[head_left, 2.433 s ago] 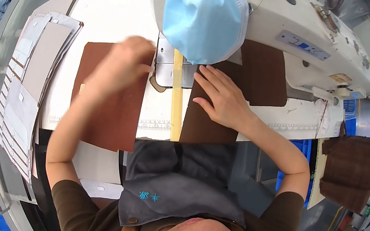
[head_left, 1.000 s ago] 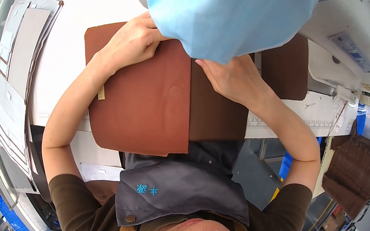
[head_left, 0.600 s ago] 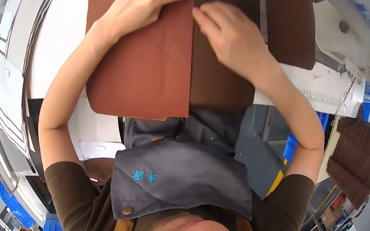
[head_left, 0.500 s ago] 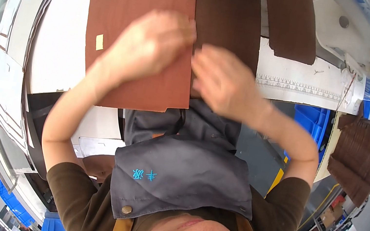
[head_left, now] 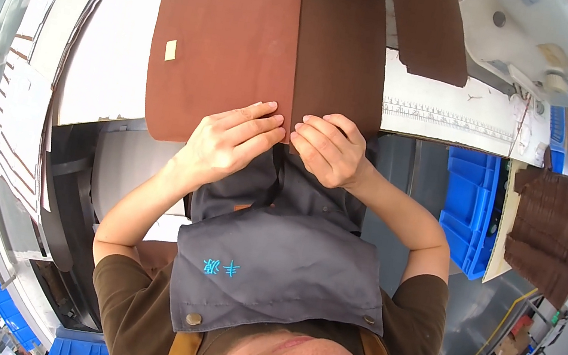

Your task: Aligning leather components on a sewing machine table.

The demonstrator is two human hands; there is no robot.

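Observation:
A reddish-brown fabric or leather panel (head_left: 227, 46) with a small pale yellow sticker (head_left: 171, 50) lies on the white table. Along a straight seam line it meets a dark brown panel (head_left: 344, 51) on the right. My left hand (head_left: 234, 138) rests on the near edge of the reddish panel, its fingers stretched out flat beside the seam. Opposite it, my right hand (head_left: 334, 152) lays its extended fingers on the near edge of the dark panel. The fingertips of both hands point at each other across the seam. Both thumbs are hidden.
Another dark brown strip (head_left: 432, 29) lies at the far right, near a white sewing machine (head_left: 531, 46). A printed ruler scale (head_left: 454, 120) runs along the table. Blue crates (head_left: 466, 202) and a stack of brown pieces (head_left: 553, 225) stand right. Pale boards (head_left: 35, 80) are at left.
Both hands have come down from the middle of the panels to their near edge and now rest flat. The panels sit slightly farther from me, with the reddish one shifted a little.

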